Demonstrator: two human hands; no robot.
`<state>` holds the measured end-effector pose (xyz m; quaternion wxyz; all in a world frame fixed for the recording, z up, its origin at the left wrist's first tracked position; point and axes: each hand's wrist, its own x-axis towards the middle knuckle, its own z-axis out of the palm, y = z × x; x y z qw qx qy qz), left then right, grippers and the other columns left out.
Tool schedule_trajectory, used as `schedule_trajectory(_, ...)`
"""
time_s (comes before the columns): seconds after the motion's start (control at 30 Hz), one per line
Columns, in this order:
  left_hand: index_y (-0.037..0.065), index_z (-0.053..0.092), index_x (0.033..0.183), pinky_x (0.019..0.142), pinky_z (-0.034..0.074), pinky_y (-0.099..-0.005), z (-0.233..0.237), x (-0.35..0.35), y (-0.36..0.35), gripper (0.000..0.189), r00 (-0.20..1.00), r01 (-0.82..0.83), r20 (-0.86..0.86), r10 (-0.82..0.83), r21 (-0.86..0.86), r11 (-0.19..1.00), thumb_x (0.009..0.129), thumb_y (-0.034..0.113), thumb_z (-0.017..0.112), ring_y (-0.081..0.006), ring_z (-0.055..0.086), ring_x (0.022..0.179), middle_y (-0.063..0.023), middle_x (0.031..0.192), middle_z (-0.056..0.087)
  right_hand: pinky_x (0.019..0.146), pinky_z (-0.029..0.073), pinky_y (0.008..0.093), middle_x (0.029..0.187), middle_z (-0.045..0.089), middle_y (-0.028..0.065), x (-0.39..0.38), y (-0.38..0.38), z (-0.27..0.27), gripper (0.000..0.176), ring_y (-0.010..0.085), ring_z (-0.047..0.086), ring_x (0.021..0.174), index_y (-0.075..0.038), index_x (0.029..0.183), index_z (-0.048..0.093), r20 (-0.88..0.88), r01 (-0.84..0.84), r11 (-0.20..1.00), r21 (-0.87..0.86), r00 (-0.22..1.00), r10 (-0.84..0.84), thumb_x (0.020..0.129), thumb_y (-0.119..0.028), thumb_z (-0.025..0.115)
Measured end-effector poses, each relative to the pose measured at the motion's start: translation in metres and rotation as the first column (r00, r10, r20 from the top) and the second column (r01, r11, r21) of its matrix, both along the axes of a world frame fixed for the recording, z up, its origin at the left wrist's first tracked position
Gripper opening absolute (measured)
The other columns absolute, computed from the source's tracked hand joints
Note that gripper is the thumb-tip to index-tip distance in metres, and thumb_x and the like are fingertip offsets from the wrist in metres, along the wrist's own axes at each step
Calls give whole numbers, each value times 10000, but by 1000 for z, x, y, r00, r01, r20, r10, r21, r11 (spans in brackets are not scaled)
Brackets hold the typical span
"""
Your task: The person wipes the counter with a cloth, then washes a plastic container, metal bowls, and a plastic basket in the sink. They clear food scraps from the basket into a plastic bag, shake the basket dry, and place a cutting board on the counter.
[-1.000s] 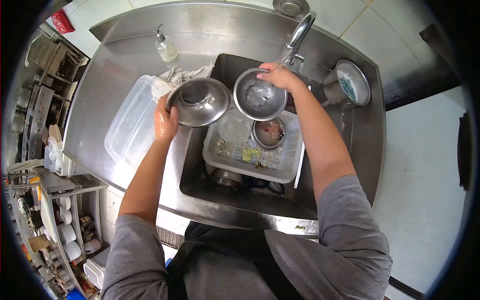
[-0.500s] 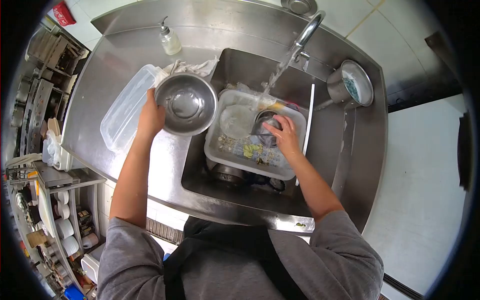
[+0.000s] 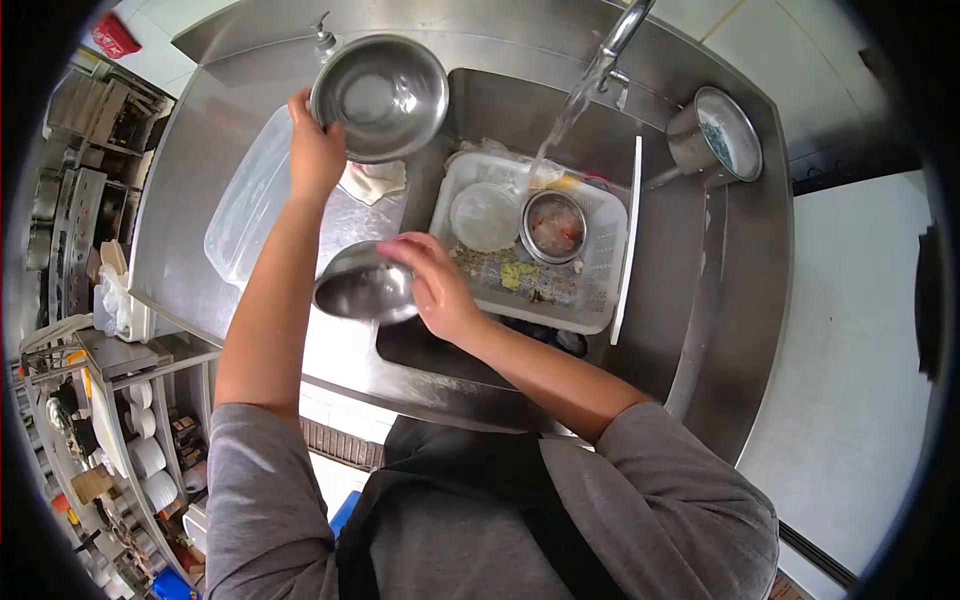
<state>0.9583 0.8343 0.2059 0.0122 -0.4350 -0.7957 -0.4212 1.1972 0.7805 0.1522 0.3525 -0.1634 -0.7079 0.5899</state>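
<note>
My left hand (image 3: 316, 145) grips the rim of a large steel bowl (image 3: 380, 98), raised over the counter with its inside facing up. Lower down, my right hand (image 3: 428, 280) is closed on the edge of a smaller steel bowl (image 3: 365, 285), tilted above the counter's edge beside the sink; its fingers are slightly blurred. In the sink (image 3: 480, 100) sits a white plastic basket (image 3: 610, 240). Inside it are a steel bowl with reddish bits in cloudy water (image 3: 556, 228), a round translucent lid or dish (image 3: 484, 217) and green food scraps (image 3: 518, 275).
Water runs from the faucet (image 3: 615, 50) into the basket. A translucent plastic container (image 3: 245, 205) and a white cloth (image 3: 374, 182) lie on the counter. The soap dispenser (image 3: 325, 40) stands behind the large bowl. A steel pot (image 3: 690, 140) rests right of the sink.
My left hand has lifted the large bowl up and away. My right hand has moved from the basket to the left, now holding the smaller bowl. Reddish contents now show in the basket's bowl.
</note>
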Motion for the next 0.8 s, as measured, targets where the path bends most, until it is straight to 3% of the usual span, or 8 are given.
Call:
schedule_trajectory(0.1, 249, 413, 1350, 725, 600, -351, 22, 18, -9, 636, 908, 88, -405, -111, -75, 993, 796, -49, 514, -413, 640, 950, -133, 1469, 387, 1095, 314, 426, 1381, 462, -51, 6, -8, -6, 411, 206, 394, 1284, -429, 1196, 621, -44, 33, 600, 799, 999, 3, 830, -242, 603)
schedule_trajectory(0.2, 386, 439, 1382, 682, 598, -342, 6, 20, -7, 745, 510, 216, -787, -348, -274, 937, 777, -35, 547, -420, 555, 1149, -24, 1537, 301, 1183, 120, 463, 1496, 355, -103, 1, -28, -34, 473, 200, 224, 1424, -473, 1305, 506, 71, -103, 366, 925, 992, 100, 878, -270, 533)
schedule_trajectory(0.3, 441, 381, 1425, 748, 596, -361, -16, 45, -17, 807, 429, 3, -747, -508, -562, 827, 774, 2, 572, -401, 409, 1301, -10, 1577, 199, 1198, 49, 476, 1536, 290, -126, -3, -32, -54, 516, 199, 141, 1461, -460, 1381, 414, 206, -231, 219, 948, 970, 130, 902, -286, 488)
schedule_trajectory(0.5, 424, 371, 1437, 757, 582, -444, -43, 46, -38, 705, 602, 32, -590, -538, -656, 754, 816, 195, 613, -444, 323, 1346, -17, 1603, 102, 1121, 275, 505, 1470, 406, 5, 24, 7, -57, 477, 231, 381, 1346, -245, 1345, 473, 152, -170, 410, 896, 985, 75, 874, -209, 537)
schedule_trajectory(0.57, 418, 365, 1438, 941, 476, -553, -37, 51, -39, 724, 644, 57, -561, -520, -643, 764, 798, 262, 666, -446, 323, 1343, -27, 1592, 144, 1040, 375, 453, 1371, 477, 124, 46, 57, -107, 306, 293, 468, 1255, -123, 1190, 564, 494, -253, 813, 525, 868, -48, 886, -148, 568)
schedule_trajectory(0.63, 415, 366, 1436, 975, 431, -575, -35, 58, -33, 730, 623, 27, -605, -496, -617, 786, 790, 281, 679, -432, 316, 1351, -31, 1581, 177, 944, 437, 458, 1222, 549, 217, 74, 98, -160, 263, 381, 544, 1103, -29, 1127, 551, 337, 337, 714, 614, 706, -623, 893, -140, 600)
schedule_trajectory(0.7, 412, 368, 1433, 1009, 386, -597, -33, 67, -23, 735, 600, -8, -654, -460, -581, 814, 783, 300, 692, -418, 309, 1359, -34, 1570, 210, 924, 447, 464, 1192, 564, 273, 99, 129, -240, 336, 403, 558, 1097, 11, 1111, 561, 540, 470, 712, 522, 464, -702, 875, -211, 651)
schedule_trajectory(0.8, 379, 400, 1420, 1042, 315, -617, -34, 89, -8, 714, 617, 31, -664, -422, -516, 856, 775, 322, 701, -385, 283, 1381, -46, 1541, 270, 900, 475, 463, 1037, 641, 280, 100, 146, -224, 459, 414, 604, 1035, 66, 1083, 608, 918, 137, 969, 206, 317, -240, 816, -296, 706)
